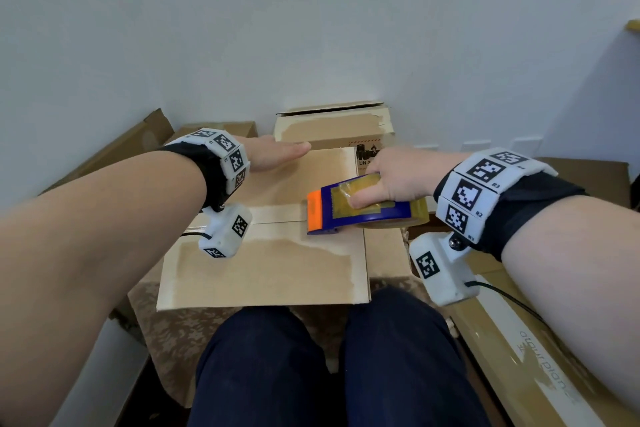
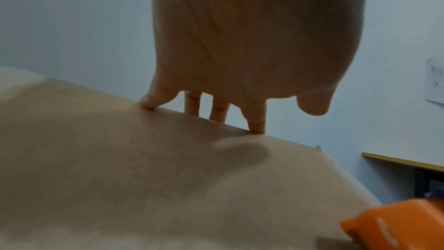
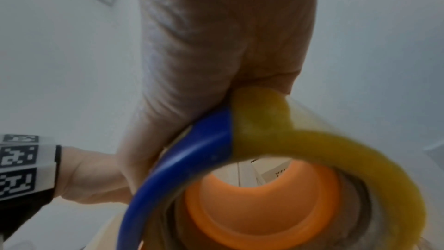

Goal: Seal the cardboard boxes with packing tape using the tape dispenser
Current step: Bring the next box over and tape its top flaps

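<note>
A flat cardboard box (image 1: 263,267) lies in front of my knees, its top flaps closed along a middle seam. My right hand (image 1: 391,177) grips a blue and orange tape dispenser (image 1: 349,210) and holds its orange end on the seam at the box's right side. In the right wrist view the dispenser (image 3: 264,187) fills the lower frame under my right hand (image 3: 216,54). My left hand (image 1: 277,156) lies flat with straight fingers on the far flap. In the left wrist view its fingertips (image 2: 257,128) press the far edge of the box (image 2: 144,168).
A second cardboard box (image 1: 336,128) stands against the white wall behind. More flattened cardboard (image 1: 114,152) lies at the left, and a long taped carton (image 1: 530,350) at the right. My dark trouser legs (image 1: 329,367) sit below the box.
</note>
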The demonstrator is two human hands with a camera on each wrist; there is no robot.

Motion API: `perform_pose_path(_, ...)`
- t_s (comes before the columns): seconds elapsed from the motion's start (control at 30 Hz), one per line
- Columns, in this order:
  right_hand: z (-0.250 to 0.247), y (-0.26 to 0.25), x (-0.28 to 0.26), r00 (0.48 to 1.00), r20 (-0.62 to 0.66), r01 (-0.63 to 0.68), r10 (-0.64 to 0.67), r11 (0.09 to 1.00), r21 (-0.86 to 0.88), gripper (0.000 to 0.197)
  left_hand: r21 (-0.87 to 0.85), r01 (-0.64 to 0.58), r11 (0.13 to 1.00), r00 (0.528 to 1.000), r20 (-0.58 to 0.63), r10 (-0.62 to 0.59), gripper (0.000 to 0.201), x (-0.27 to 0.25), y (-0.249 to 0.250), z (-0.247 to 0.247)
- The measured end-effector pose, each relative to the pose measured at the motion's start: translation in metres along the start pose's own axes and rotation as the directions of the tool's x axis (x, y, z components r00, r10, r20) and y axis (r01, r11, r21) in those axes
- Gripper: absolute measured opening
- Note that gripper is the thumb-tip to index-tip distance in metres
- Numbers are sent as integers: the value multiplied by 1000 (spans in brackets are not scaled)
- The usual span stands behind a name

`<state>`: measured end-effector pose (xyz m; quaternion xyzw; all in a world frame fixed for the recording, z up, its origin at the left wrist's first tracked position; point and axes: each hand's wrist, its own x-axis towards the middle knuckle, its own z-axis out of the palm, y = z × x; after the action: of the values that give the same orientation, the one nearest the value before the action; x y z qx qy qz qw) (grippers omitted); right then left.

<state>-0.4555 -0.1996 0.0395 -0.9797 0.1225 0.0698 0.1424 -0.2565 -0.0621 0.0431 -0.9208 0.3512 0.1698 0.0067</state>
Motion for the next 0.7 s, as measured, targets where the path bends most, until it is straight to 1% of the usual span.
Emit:
perform_pose_path(0.03,0,-1,1,1000,-1,1,-1,1000,-14,62,46,-6,999,1000,-18,7,78,-3,3,1)
perform_pose_path(0.07,0,-2,1,1000,2,2,-2,1000,-29,63,57,-9,998,1000,-19,10,69,-5,5,2)
perform_pose_path(0.1,0,-2,1,1000,2,6,-6,999,-42,63,55,-14,998,1000,-17,14,66,-6,5,2)
perform_pose_path(0.2,1,-2,2,1000,-4,7,-8,997,-79,62,65,-30,997,999,-38,33,69,-10,6,-1)
perform_pose_path(0.33,0,-7,2,1000,-9,2,-3,989,-151,68,118,-57,991,997,-37,62,74,-10,7,2)
perform_pose_path(0.5,0,-11,8,1000,0,-23,23,982,-186,69,72,-80,994,996,-37,83,60,-18,15,6)
perform_pose_path(0.6,-1,-13,14,998,7,-57,59,980,-189,67,49,-123,991,991,-43,125,59,-16,14,11)
perform_pose_path(0.7,-3,-15,17,997,-1,-77,78,974,-214,62,71,-111,991,992,-54,115,60,-10,18,11)
